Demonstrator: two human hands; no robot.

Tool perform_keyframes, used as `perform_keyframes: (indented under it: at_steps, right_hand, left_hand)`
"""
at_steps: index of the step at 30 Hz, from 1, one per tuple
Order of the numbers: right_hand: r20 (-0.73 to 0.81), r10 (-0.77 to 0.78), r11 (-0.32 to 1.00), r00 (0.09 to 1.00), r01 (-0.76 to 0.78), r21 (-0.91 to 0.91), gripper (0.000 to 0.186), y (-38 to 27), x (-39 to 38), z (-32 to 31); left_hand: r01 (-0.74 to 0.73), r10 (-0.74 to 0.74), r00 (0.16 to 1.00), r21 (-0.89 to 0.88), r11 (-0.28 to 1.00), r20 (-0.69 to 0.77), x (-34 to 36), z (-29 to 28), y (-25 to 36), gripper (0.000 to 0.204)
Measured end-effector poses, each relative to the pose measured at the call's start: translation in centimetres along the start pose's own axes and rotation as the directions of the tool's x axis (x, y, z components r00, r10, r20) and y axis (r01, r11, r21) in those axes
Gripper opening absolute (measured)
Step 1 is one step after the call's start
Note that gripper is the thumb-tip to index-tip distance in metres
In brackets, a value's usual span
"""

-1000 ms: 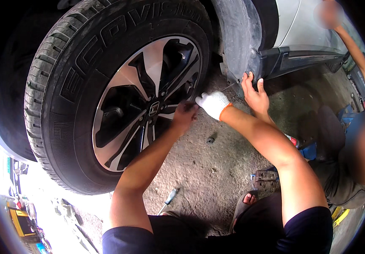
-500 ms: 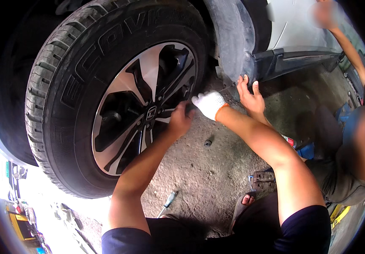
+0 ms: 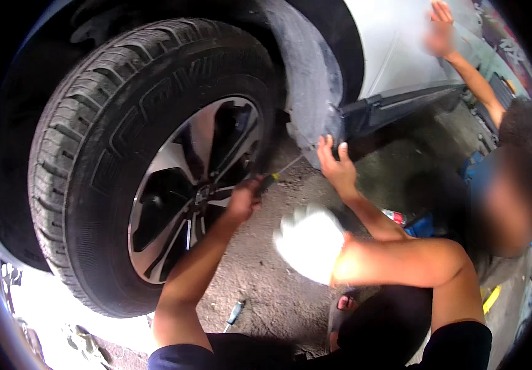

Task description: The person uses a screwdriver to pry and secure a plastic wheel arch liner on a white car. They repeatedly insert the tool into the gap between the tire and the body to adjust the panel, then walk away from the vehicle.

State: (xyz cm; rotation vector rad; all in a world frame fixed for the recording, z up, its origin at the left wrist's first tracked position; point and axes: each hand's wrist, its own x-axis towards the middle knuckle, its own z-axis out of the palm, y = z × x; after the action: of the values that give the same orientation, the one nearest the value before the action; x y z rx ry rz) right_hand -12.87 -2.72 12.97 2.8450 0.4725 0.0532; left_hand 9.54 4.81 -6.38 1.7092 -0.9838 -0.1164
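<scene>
My left hand point(image 3: 242, 202) is closed round the handle of a screwdriver point(image 3: 270, 180) with a yellow band, in front of the wheel rim. The screwdriver's thin shaft slants up to the lower corner of the grey wheel-arch liner point(image 3: 312, 68); where its tip ends is hard to see. My right hand point(image 3: 309, 243), in a white glove, hangs above the floor, apart from the screwdriver. Motion smears its fingers. A co-worker's bare hand point(image 3: 338, 172) is at the liner's bottom edge, close to the shaft.
On the left stands a large tire point(image 3: 84, 240) with a spoked rim. The co-worker point(image 3: 506, 197) crouches at the right, other hand point(image 3: 441, 38) raised against the white car door point(image 3: 395, 55). Another screwdriver point(image 3: 235, 312) lies on the floor near me. A blue object point(image 3: 420, 226) lies beyond my right forearm.
My gloved right hand has drawn back toward me, away from the screwdriver shaft. The left hand keeps its grip, and the handle now shows. The view has shifted.
</scene>
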Motion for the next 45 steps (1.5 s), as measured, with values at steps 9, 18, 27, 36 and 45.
perform_keyframes:
  at_steps: [9,18,27,36,45]
  right_hand:
    - [0.195,-0.122,0.895,0.973,0.023,0.445,0.033,-2.9,-11.0,-6.3]
    - [0.305,-0.174,0.887,0.936,0.014,0.462,0.036,-1.9,-8.6,-3.3]
    - [0.255,-0.203,0.868,0.945,0.054,0.493,0.041,-0.7,-8.5,-3.4]
    - [0.141,-0.201,0.854,0.969,0.103,0.510,0.033,-1.8,-9.9,-1.5]
    - [0.318,-0.272,0.798,0.908,0.028,0.602,0.037,-1.1,-8.1,-3.0]
  left_hand:
    - [-0.268,0.275,0.961,0.286,0.920,0.015,1.4,-1.0,1.2,0.027]
    - [0.552,-0.639,0.414,-0.737,-0.390,0.649,1.4,0.2,-1.9,0.030]
    - [0.575,-0.552,0.781,-0.683,0.450,0.294,0.0,-0.1,-3.4,0.027]
    - [0.497,-0.408,0.730,-0.836,-0.233,0.548,1.1,-1.0,-2.1,0.033]
    - [0.501,-0.688,0.628,-0.866,0.000,0.363,1.2,-1.8,-3.6,0.032]
